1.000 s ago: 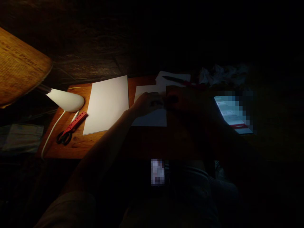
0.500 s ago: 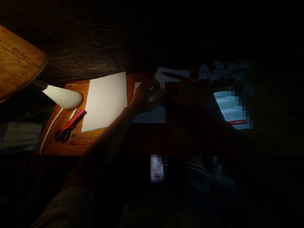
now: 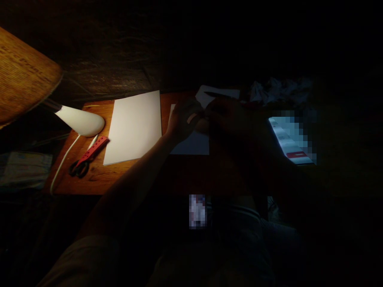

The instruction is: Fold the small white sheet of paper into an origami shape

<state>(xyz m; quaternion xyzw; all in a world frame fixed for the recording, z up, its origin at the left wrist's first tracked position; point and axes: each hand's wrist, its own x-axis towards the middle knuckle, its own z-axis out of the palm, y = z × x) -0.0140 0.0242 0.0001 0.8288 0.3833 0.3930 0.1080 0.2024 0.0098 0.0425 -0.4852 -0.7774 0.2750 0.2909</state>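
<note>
My left hand (image 3: 186,117) is closed, its fingers curled, above a small white sheet of paper (image 3: 191,146) on the wooden table. Against its fingertips, my right hand (image 3: 226,115) is closed too, in deep shadow. Something small seems pinched between the two hands, but the dark and the fingers hide what it is. Just behind the hands lies another piece of white paper (image 3: 205,93), with a dark pointed blade (image 3: 220,95) across it. To the left of my left hand rests a larger stack of white paper (image 3: 134,125), brightly lit.
A lamp with a wooden shade (image 3: 26,75) and white base (image 3: 85,121) stands at the left. Near its cord lie black-handled scissors (image 3: 80,168) with a red slotted part. Crumpled or folded white paper pieces (image 3: 278,91) sit at the back right, beyond a lit screen (image 3: 287,139).
My hands have shifted slightly and drawn closer together, the left fingers curling more. The right hand now covers more of the blade's rear part. The papers and scissors stay in place.
</note>
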